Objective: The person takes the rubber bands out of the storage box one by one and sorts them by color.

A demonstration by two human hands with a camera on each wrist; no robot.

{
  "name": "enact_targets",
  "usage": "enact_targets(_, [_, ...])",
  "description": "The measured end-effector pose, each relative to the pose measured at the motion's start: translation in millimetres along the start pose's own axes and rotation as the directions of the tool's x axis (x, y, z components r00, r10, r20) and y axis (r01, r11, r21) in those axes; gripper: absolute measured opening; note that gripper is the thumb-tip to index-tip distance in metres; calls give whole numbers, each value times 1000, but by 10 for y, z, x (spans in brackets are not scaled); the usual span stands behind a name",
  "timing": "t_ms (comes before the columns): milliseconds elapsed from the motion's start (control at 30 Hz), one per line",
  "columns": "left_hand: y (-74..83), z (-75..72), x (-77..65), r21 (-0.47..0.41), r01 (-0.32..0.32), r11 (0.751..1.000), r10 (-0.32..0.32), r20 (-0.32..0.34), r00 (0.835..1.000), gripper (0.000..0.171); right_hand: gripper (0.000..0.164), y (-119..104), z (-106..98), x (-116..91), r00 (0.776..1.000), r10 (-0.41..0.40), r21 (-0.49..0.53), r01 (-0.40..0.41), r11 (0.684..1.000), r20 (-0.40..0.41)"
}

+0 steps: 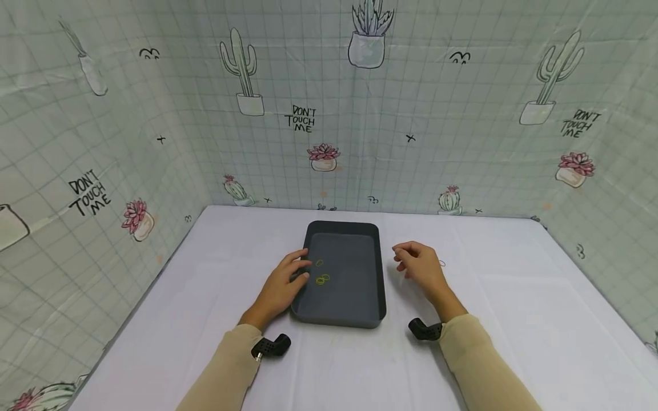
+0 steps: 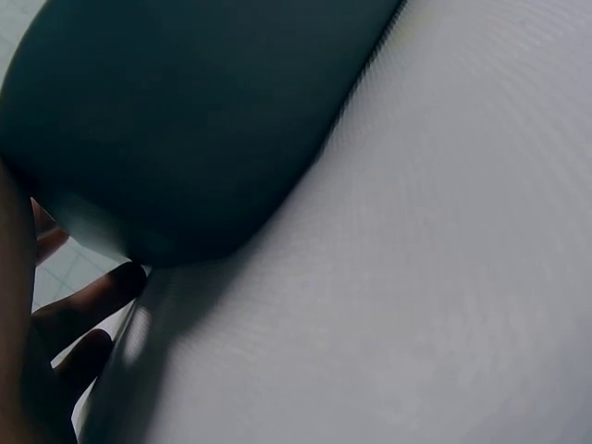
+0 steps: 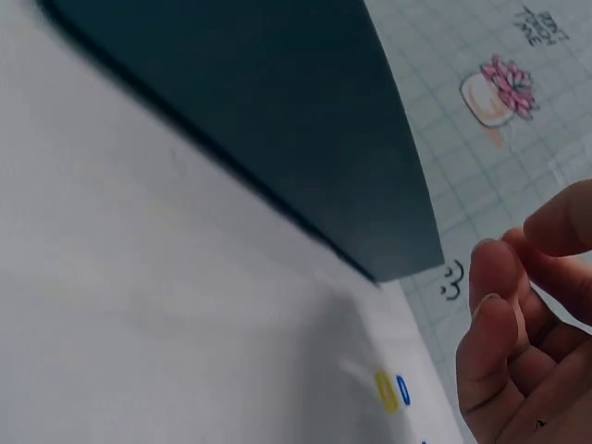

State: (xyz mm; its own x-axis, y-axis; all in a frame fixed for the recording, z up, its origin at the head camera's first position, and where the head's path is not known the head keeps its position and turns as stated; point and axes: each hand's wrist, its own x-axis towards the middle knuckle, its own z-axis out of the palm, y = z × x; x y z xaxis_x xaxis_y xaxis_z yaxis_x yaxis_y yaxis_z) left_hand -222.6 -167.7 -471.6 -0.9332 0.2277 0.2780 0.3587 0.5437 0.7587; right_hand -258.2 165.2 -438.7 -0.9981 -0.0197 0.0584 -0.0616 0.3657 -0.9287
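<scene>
My left hand (image 1: 280,288) holds the left wall of a dark grey tray (image 1: 354,311), its index and middle fingertips over the rim. In the left wrist view, other fingers (image 2: 97,301) lie against the outside of that tray. Inside the tray are several thin yellow rubber bands (image 1: 321,281), near its left side. Right of the tray, my right hand (image 1: 421,268) hangs above the table with loosely bent fingers. Nothing shows between its thumb and fingertips in the right wrist view. Beneath it lie a yellow rubber band (image 3: 380,393) and a blue rubber band (image 3: 400,388).
A white cloth covers the table (image 1: 514,297). Behind and at both sides hangs a grid-patterned curtain (image 1: 390,114) with cactus drawings. A black wrist camera (image 1: 272,345) sits on the left sleeve and another black camera (image 1: 424,330) on the right.
</scene>
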Motion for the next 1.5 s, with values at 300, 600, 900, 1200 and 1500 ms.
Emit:
enact_targets(300, [-4,25,-16,0,-5,1000,5,-10,1000,32,28,-174,189,6,995,-88,48,86,995,52])
enact_targets(600, [18,31,-15,12,-7,1000,7,-18,1000,31,19,-329,449,51,976,-175,53,169,984,131])
enact_targets(900, [13,0,-45,16,33,999,-33,2,999,33,27,-477,606,70,928,-119,-88,160,983,352])
enact_targets(1200, [11,17,-20,-10,20,1000,-20,17,1000,33,26,-617,559,69,902,-86,-139,158,978,424])
enact_targets(1500, [-13,-23,-7,-31,22,999,-21,34,999,34,30,-715,595,160,855,-22,-153,118,981,519])
